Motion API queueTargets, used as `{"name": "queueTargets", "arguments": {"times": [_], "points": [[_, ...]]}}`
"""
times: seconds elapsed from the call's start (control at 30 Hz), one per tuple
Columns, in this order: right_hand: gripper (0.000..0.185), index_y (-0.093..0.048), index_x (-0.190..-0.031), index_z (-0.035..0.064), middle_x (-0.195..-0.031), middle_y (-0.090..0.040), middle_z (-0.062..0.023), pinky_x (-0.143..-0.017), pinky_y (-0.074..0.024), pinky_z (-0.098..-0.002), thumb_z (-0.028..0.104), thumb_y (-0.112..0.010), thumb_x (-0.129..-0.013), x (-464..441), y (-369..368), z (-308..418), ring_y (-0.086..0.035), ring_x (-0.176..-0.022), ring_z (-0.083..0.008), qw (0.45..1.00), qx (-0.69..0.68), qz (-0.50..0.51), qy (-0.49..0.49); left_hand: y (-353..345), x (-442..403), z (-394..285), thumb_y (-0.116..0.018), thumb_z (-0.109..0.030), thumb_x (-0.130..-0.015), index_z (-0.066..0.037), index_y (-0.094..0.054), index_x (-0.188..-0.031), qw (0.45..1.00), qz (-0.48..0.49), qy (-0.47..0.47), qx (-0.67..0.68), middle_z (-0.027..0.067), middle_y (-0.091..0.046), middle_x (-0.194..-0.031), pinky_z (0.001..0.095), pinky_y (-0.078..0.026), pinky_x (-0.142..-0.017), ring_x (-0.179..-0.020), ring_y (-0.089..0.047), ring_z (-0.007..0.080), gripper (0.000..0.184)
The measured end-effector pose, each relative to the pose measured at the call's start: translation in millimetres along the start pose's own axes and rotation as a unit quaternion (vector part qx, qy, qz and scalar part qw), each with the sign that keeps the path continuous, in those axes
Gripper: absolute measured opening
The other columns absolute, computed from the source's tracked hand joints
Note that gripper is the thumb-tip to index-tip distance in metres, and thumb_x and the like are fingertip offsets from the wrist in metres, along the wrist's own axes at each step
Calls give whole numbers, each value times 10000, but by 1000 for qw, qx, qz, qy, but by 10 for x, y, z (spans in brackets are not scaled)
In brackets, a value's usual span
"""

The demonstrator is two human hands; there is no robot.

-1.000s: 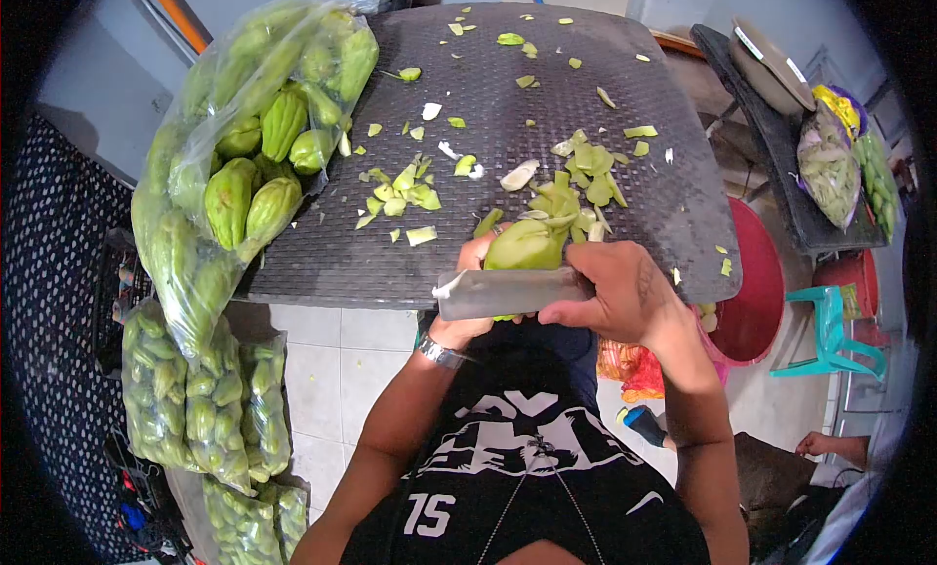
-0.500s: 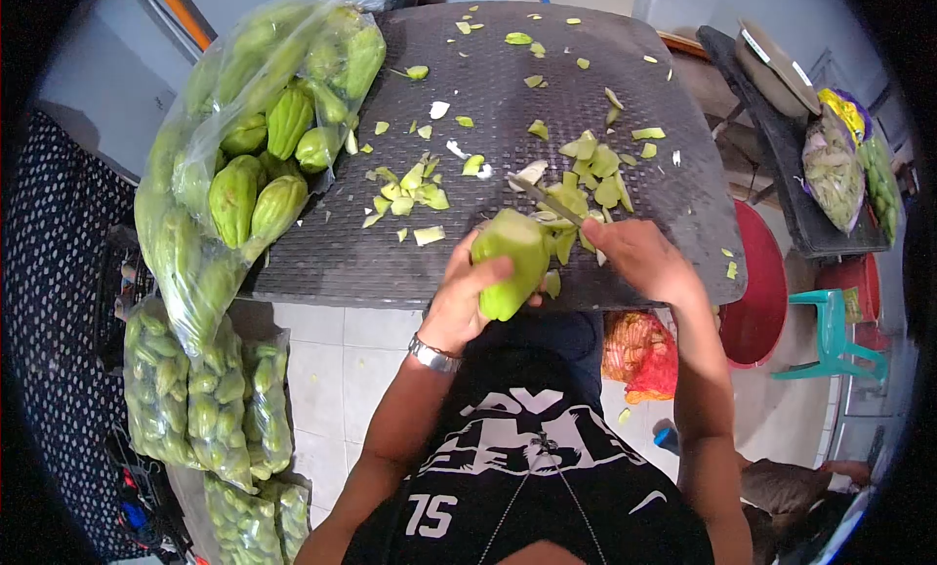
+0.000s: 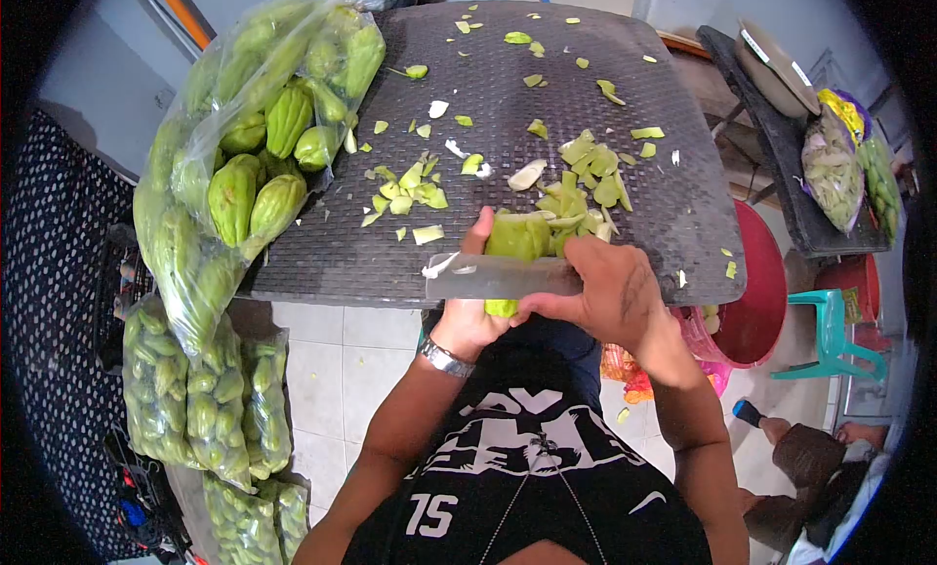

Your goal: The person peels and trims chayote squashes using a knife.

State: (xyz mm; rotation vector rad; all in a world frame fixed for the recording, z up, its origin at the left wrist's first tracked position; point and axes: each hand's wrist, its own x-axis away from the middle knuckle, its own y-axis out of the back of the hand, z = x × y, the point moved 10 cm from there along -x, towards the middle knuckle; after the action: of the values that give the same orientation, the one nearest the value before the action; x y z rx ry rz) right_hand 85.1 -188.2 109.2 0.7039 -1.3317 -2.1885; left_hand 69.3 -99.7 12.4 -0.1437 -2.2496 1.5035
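Fingers of the left hand wrap a green chayote a little below the centre of the frame, one digit upright along its left flank, the rest lost behind fruit and steel. Sweeping from the left edge: a clear plastic bag bulges across the upper left, whole chayotes showing through its opening. Then loose parings on the dark table, and so to the middle, where it all hinges on one crossing. The chayote's long axis runs up and down the frame, and a broad knife lies squarely over it, tip to the left. The left hand is the nearer, right against the fruit; the right hand sits just to the right, fingers pressed round the handle, thumb stretched left under the blade towards the fruit's lower end. That fist hides the handle, the blade covers the fruit's middle, and whether the edge is biting, I can't tell. Further right, the table cuts off part of a red tub; lower right, a person's leg fades towards the black rim.
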Motion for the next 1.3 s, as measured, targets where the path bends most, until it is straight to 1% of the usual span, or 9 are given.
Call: {"name": "queueTargets", "arguments": {"times": [0.27,0.47,0.57,0.6,0.7,0.83,1.0,1.13,1.3], "points": [[709,-641,-769,6,-715,-651,-222,-645,-519,-497,710,-709,-828,-99,-75,-270,-684,-722,-435,996,-88,23,5,369,-87,44,-450,-727,-987,-85,-614,-1309,999,24,25,-40,141,-742,-1045,295,-551,-368,-622,-729,214,737],[711,-677,-787,-10,-735,-667,-254,-663,-515,-522,693,-660,-887,-143,-125,-398,-689,-752,-458,996,-70,45,-16,397,-83,62,-389,-743,-1003,-84,-629,-1188,999,-37,14,-32,163,-681,-778,275,-416,-299,-393,-566,212,725],[715,-699,-806,-19,-728,-661,-264,-671,-513,-521,682,-624,-925,-69,-235,-1024,-689,-772,-469,997,-9,29,-74,228,67,-12,-368,-737,-1010,-73,-625,-1187,1000,8,9,-12,186,-676,-786,277,-412,-298,-380,-554,230,734],[717,-702,-809,-23,-727,-657,-268,-674,-511,-519,677,-610,-938,-91,-177,-1102,-687,-776,-473,994,-7,26,-106,5,171,-58,-374,-753,-996,-29,-626,-1195,992,121,21,-22,217,-677,-861,306,-447,-294,-485,-633,262,792],[728,-705,-813,-35,-729,-644,-281,-684,-504,-513,660,-569,-980,5,-3,-1170,-678,-783,-485,972,-67,59,-218,124,244,-264,-370,-762,-993,-15,-629,-1170,998,9,-44,-37,212,-664,-844,296,-420,-292,-415,-572,255,810],[688,-693,-817,-46,-766,-632,-308,-691,-485,-526,593,-551,-1025,73,-132,-1147,-638,-773,-514,964,-124,58,-228,210,146,-401,-392,-851,-930,-52,-635,-1174,995,-6,-100,12,130,-669,-917,337,-555,-530,-688,-662,221,871],[646,-623,-786,-28,-641,-589,-149,-566,-448,-439,553,-538,-1055,307,-440,-1185,-604,-572,-304,892,-330,91,-296,135,192,-334,-419,-882,-889,-148,-649,-1244,992,55,-91,62,170,-579,-1403,587,-581,-917,-1236,-584,369,847],[613,-568,-768,-1,-607,-494,-16,-502,-387,-352,530,-530,-1071,446,-413,-1064,-514,-525,-129,840,-427,74,-326,86,187,-260,-445,-795,-947,-130,-652,-1242,985,102,-64,120,170,-607,-1348,638,-453,-1050,-1240,-581,376,756],[636,-572,-753,-21,-617,-526,-78,-565,-416,-368,547,-576,-1039,592,-252,-1313,-477,-566,-186,895,-289,-5,-339,137,195,-199,-468,-782,-942,-112,-661,-1221,984,95,-59,142,200,-549,-1419,641,-376,-1131,-1325,-506,399,751]]}}
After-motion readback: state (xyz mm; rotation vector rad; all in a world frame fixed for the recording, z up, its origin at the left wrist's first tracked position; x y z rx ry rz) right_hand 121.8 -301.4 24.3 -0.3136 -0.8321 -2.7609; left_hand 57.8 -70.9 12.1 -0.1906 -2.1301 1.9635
